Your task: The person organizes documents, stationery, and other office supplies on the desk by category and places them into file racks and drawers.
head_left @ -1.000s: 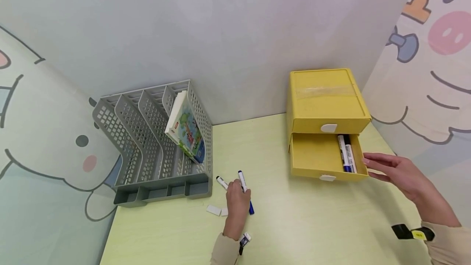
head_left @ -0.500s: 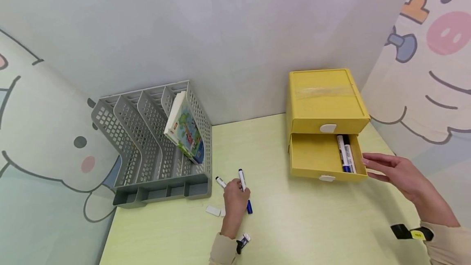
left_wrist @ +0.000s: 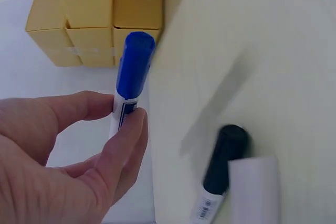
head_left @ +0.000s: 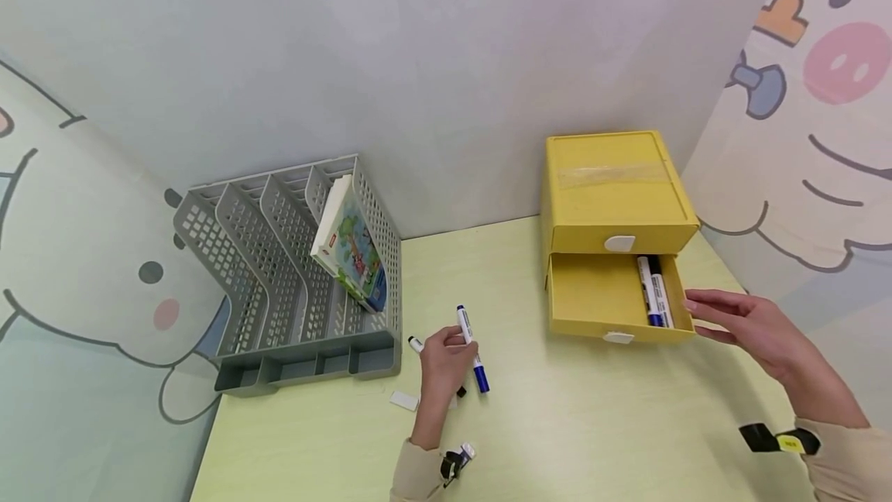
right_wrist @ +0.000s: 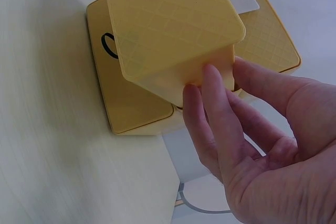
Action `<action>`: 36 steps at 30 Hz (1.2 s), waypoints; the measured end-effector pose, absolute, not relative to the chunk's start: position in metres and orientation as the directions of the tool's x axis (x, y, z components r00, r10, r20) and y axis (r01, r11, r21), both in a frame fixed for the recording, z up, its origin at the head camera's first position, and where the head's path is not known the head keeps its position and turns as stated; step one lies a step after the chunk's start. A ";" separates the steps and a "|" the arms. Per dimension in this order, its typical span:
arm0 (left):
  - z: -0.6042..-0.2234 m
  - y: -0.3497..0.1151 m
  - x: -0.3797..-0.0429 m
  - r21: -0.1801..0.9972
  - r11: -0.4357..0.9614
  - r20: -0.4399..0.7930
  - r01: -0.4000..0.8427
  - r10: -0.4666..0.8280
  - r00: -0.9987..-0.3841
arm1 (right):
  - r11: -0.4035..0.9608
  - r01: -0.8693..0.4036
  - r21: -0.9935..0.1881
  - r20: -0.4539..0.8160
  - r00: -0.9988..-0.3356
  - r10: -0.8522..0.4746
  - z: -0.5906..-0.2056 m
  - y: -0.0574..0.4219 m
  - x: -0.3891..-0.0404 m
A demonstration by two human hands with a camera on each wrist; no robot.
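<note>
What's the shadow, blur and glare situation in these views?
Head: soft shadow on the table below the right hand; faint sheen on the tape atop the yellow cabinet. Left wrist: diagonal shadow on the table; the black-capped marker's cap and the white block look soft. Right wrist: broad, diffuse shadow beside the drawers, no strong glare.

Held marker (left_wrist: pixel 133 74): white, blue-capped. Drawer unit (head_left: pixel 613 188): yellow; drawer front (right_wrist: pixel 173 22), I see on my feed, lattice-patterned. Rack (head_left: pixel 382 262): grey, perforated. Tabletop (head_left: pixel 571 424): pale yellow-green. Sleeves (head_left: pixel 846 459): beige.
</note>
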State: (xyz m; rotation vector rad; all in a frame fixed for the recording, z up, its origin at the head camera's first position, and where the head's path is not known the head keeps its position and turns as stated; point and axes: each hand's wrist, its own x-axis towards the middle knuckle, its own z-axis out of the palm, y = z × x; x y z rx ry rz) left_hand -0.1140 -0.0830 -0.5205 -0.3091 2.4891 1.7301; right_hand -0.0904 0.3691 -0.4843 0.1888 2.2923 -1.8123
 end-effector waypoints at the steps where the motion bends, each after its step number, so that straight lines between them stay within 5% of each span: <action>1: -0.518 -0.083 -0.115 0.924 0.320 -0.187 -0.210 -0.102 -0.977 | 0.237 0.230 -0.944 -0.244 -0.969 -0.031 -0.484 0.369 -0.090; 16: -0.466 -0.062 -0.125 0.980 0.039 -0.197 -0.195 0.052 -0.979 | 0.227 0.230 -0.946 -0.245 -0.969 -0.039 -0.484 0.369 -0.089; 36: -0.421 0.008 -0.138 0.978 -0.024 -0.190 -0.208 0.315 -0.930 | 0.198 0.223 -0.955 -0.234 -0.972 -0.035 -0.484 0.369 -0.088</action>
